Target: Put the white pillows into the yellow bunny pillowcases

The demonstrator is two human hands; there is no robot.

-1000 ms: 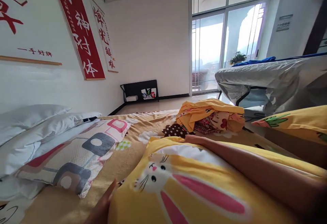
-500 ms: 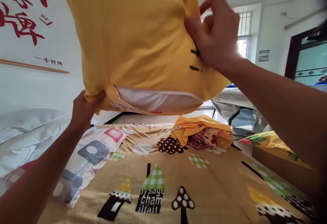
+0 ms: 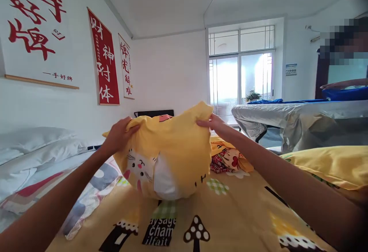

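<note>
Bedroom, white walls, bed spread with a tan cartoon-print cover; over its middle hangs a yellow pillow in a cat-face case, held up off the cover by its two upper corners, lower edge just above or brushing the cover, cannot tell which; white inner pillow bulges out of a gap in the lower front of the case; left hand closed in a fist-like grip over the upper left corner, fabric bunched in it; right hand pinching the upper right corner, fingers curled shut on the cloth, both arms stretched forward. Risk as I judge it: grips are on thin case fabric only, so a shake or a slack pinch could let a corner slip; the open gap faces down and front, so the insert could slide further out or drop onto the cover. Just behind the pillow, a heap of yellow and patterned cloth; left of it a patterned pillow and white pillows by the wall; right, near edge, another yellow pillow; beyond, a silver-covered table, bright glass doors, a red scroll on the left wall; another person's arm at far right, well apart.
</note>
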